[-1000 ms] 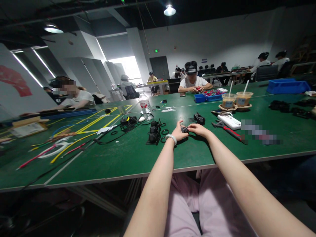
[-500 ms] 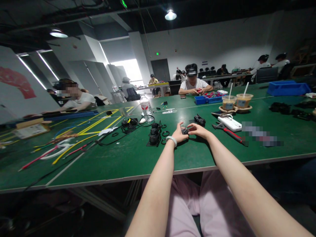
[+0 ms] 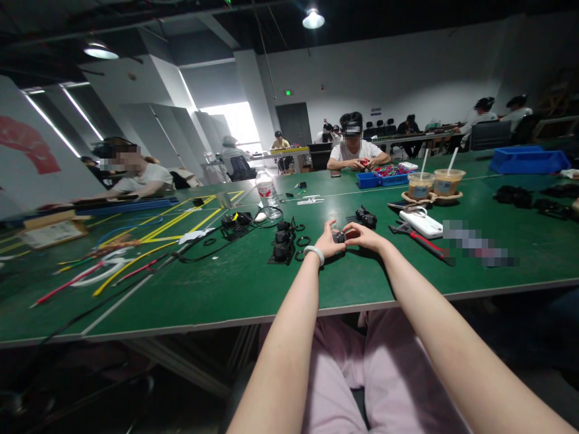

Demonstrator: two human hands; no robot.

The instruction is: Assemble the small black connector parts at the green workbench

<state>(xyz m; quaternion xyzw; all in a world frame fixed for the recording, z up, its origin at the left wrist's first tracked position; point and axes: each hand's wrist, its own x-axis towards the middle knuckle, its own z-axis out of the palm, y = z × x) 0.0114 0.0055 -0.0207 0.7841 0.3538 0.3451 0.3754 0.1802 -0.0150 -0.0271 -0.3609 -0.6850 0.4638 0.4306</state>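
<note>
Just above the green table, a small black part sits between my two hands; its exact kind is too small to make out. My left hand, with a pale bangle at the wrist, grips it from the left. From the right, my right hand closes its thumb and fingertips on the same part. Left of my hands stands a black block-like assembly, with several black rings beside it. Beyond my right hand lies another black device.
To the right lie red-handled pliers, a white power bank and two iced drinks in a carrier. A water bottle stands farther back. Cables spread leftward. Across the table, a person works near blue bins.
The view has shifted slightly. Both hands stay around the black part, with only small finger movements.
</note>
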